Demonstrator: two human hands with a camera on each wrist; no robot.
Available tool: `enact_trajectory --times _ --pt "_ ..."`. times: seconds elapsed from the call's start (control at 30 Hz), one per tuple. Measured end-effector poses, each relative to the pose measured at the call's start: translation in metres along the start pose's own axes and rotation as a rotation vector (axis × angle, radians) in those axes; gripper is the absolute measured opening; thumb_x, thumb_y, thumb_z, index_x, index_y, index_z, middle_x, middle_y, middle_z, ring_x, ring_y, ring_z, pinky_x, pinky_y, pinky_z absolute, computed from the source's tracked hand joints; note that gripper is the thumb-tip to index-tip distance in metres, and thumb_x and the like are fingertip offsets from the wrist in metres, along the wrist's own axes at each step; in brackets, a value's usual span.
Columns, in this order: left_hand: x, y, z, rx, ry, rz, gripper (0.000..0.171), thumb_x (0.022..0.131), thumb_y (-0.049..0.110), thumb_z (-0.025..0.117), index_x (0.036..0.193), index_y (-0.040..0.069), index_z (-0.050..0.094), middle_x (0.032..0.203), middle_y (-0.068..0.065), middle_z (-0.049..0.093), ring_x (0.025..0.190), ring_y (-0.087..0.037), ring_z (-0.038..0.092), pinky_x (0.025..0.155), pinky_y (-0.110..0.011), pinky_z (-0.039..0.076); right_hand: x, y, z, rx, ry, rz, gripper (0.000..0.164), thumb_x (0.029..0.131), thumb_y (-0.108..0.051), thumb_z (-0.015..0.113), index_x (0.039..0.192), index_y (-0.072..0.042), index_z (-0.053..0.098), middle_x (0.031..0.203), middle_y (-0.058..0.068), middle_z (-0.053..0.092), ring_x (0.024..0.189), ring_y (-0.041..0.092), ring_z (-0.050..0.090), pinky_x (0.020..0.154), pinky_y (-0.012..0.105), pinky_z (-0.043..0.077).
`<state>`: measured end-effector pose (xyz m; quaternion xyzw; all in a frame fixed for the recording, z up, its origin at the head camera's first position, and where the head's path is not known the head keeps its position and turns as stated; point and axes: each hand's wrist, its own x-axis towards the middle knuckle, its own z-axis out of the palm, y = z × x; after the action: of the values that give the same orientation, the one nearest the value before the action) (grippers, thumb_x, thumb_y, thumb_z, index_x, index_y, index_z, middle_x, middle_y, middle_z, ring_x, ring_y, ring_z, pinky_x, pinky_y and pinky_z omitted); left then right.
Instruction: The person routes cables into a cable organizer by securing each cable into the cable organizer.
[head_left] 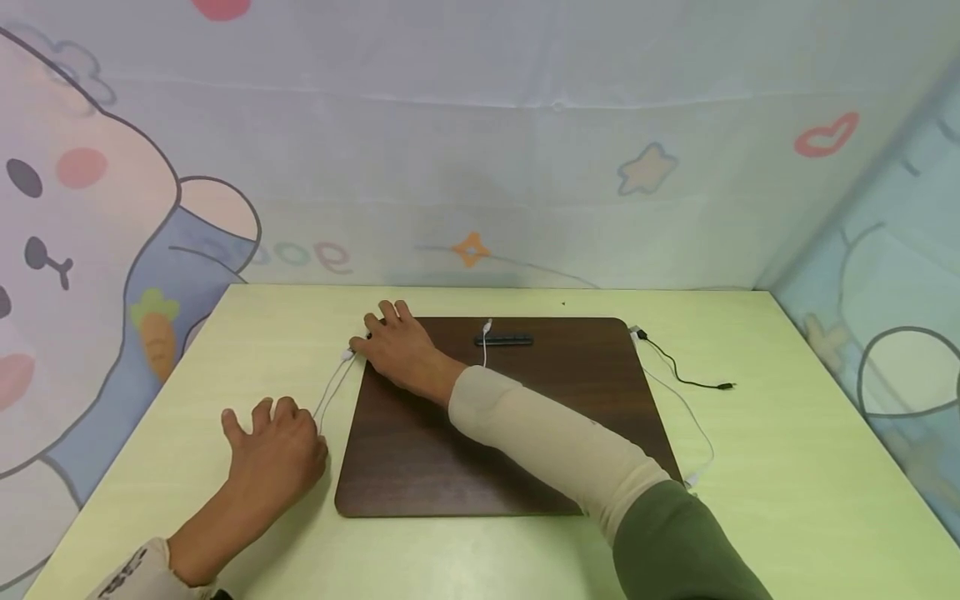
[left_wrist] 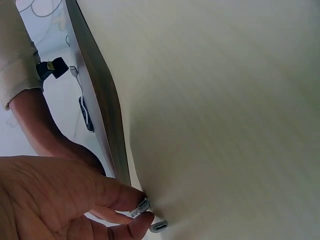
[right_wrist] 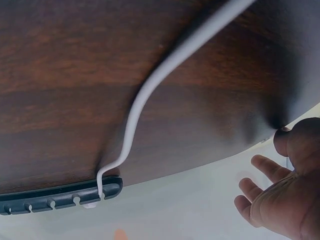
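Observation:
My left hand (head_left: pixel 273 450) is by the board's left side. In the left wrist view its thumb and finger pinch a small metal-tipped cable plug (left_wrist: pixel 140 207); a second cable plug (left_wrist: pixel 159 227) lies just beside the fingertips. Two white cable strands (head_left: pixel 330 390) run from this hand to the far left corner of the dark wooden board (head_left: pixel 517 433). There my right hand (head_left: pixel 401 352) reaches over the corner, fingers spread, thumb at the board's edge. A black slotted cable holder (head_left: pixel 513 340) sits near the board's far edge, with a white cable (right_wrist: pixel 134 117) in its end slot.
A black cable (head_left: pixel 678 375) and another white cable (head_left: pixel 701 427) lie right of the board on the pale table (head_left: pixel 810 467). A printed cloth backdrop (head_left: pixel 480 167) stands behind the table. My right forearm crosses above the board.

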<state>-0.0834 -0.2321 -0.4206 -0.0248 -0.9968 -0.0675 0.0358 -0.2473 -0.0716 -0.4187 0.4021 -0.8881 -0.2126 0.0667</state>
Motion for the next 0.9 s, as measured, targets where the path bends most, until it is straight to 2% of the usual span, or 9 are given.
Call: enact_trajectory --times 0.17,0.4,0.63,0.9 --pt "0.0005 0.0025 0.0006 0.003 0.006 0.002 0.023 0.101 0.011 0.069 0.085 -0.004 0.063 0.111 -0.029 0.062 0.136 -0.066 0.051 0.109 -0.098 0.021 0.0009 0.0007 0.0038 0.009 -0.002 0.004 0.044 0.120 -0.027 0.056 0.162 -0.039 0.054 0.167 0.000 0.054 0.156 0.030 0.042 0.131 0.046 0.035" --pt "0.0001 0.0016 0.0003 0.004 0.002 -0.003 0.022 0.102 0.011 0.067 0.087 -0.006 0.064 0.110 -0.030 0.061 0.137 -0.067 0.050 0.108 -0.098 0.020 0.0021 0.0005 0.0040 0.023 0.023 0.004 0.039 0.122 -0.026 0.050 0.158 -0.037 0.059 0.159 -0.002 0.060 0.157 0.030 0.043 0.130 0.046 0.036" --pt "0.0000 -0.0013 0.0007 0.002 -0.035 -0.020 0.023 0.102 0.012 0.066 0.090 -0.007 0.065 0.108 -0.029 0.059 0.139 -0.068 0.046 0.106 -0.098 0.019 0.0019 -0.0004 0.0013 0.030 0.027 0.007 0.040 0.122 -0.027 0.051 0.159 -0.039 0.057 0.157 -0.003 0.062 0.154 0.030 0.044 0.129 0.046 0.037" --pt "0.0016 -0.0002 0.0022 0.003 -0.033 -0.012 0.023 0.102 0.013 0.066 0.090 -0.006 0.064 0.110 -0.030 0.060 0.139 -0.067 0.047 0.105 -0.098 0.018 0.0008 0.0016 0.0006 0.037 -0.008 0.027 0.048 0.120 -0.026 0.055 0.164 -0.043 0.047 0.158 -0.004 0.060 0.157 0.031 0.041 0.129 0.047 0.035"
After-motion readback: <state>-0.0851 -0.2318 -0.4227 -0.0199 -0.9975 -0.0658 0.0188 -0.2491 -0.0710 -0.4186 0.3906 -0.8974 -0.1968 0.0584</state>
